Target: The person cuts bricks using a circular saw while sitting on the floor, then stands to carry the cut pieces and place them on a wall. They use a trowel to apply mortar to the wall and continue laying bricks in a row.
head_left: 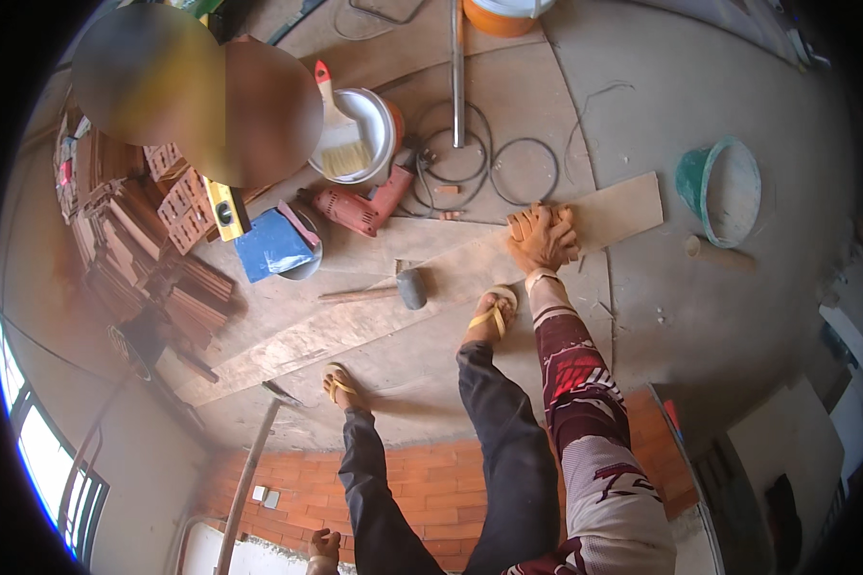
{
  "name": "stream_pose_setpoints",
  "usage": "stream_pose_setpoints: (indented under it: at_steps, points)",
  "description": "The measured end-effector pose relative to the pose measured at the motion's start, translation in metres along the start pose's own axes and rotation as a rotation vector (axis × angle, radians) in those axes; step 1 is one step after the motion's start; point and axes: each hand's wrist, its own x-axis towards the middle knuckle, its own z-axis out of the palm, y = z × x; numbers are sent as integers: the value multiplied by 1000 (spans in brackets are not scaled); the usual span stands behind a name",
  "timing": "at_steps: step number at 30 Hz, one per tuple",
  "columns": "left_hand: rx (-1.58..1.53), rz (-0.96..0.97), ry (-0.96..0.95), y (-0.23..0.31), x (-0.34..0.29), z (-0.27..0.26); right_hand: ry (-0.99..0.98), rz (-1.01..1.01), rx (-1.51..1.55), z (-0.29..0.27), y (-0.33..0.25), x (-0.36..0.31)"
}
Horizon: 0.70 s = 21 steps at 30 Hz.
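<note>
My right hand (544, 237), on an outstretched arm, is over the right part of a long flat board (623, 213) that runs diagonally across the floor. Its fingers are curled around brownish lumps I cannot make out clearly. My left hand (324, 546) is low at the bottom edge, away from the board, its fingers curled in and nothing visible in them. A black-headed mallet (410, 288) with a wooden handle lies on the board. Beyond it are a red power drill (355, 209) and a white bucket (385, 125) with a paintbrush (343, 153) across its top.
Terracotta bricks and tiles (129, 225) are piled at the left, near a yellow spirit level (225, 209) and a blue object (273, 251) on a small bucket. Black cable (523, 144) loops beyond the board. A green bucket (719, 192) lies right; a long-handled tool (249, 479) stands lower left.
</note>
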Motion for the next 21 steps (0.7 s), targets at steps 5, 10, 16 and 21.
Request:
stream_pose_setpoints:
  at_steps: [5,10,16,21]
  points:
    - [-188,-55,-28,-8,3,-3,94,-139,18,-7,3,4]
    - [-171,-22,-28,0,-3,2,-46,-148,12,-21,-5,23]
    - [-79,-7,72,-34,-13,1,24,-125,180,-48,25,-46]
    - [100,10,-101,-59,-50,-5,-490,-16,132,-46,124,-190]
